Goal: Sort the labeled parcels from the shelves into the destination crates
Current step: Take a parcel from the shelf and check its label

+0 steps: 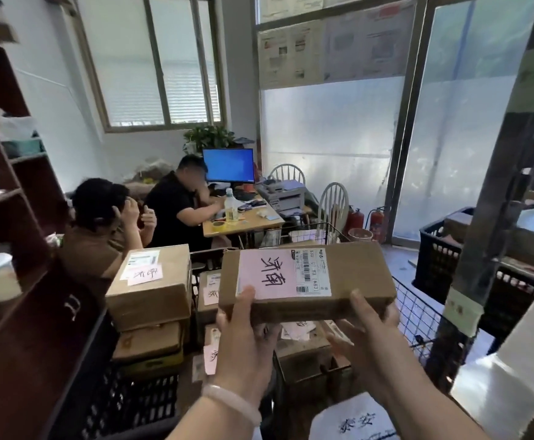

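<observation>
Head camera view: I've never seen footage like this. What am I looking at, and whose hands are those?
No machine here: a person wears one camera on the head, looking forward and down, so the arms at the bottom are theirs. The left hand and right hand grip a cardboard parcel by its near edge, thumbs on top. It bears a pink handwritten label and a barcode sticker. Below, a black crate holds more labeled boxes. Shelves stand at left. Behind, two people sit at a desk.

left hand (243, 336) + right hand (372, 325) | hold labeled parcel (354, 271) | above crates (126, 408)
</observation>
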